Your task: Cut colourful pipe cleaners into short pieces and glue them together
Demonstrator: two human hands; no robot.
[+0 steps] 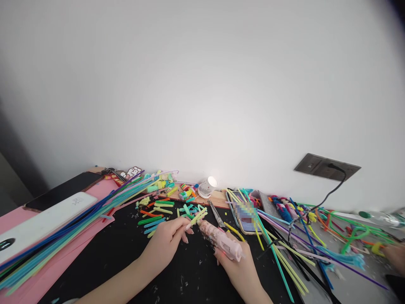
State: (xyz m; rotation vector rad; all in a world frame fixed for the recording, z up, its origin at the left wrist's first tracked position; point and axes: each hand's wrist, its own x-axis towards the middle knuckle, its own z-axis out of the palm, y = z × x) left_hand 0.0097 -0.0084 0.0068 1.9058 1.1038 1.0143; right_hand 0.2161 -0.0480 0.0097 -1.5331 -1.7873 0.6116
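Note:
Near the middle of the black mat (pixel 126 261), my left hand (pixel 171 236) pinches short pale yellow pipe cleaner pieces (pixel 198 215). My right hand (pixel 236 266) is wrapped round a pink patterned glue gun (pixel 220 240), whose tip is at the yellow pieces; whether it touches them I cannot tell. Short cut pipe cleaners in green (pixel 150 220), blue (pixel 154 226) and orange lie behind my left hand. Scissors (pixel 216 214) rest behind the glue gun, with a white paper cup (pixel 207 187) beyond them.
Long pipe cleaners (pixel 95 223) cross a white device (pixel 47 219) and pink sheets at left. A phone (pixel 245 217) lies at right under more pipe cleaners. A black cord runs from the wall socket (pixel 327 167). Another person's hand (pixel 395 255) is at the far right, near a bottle (pixel 384 219).

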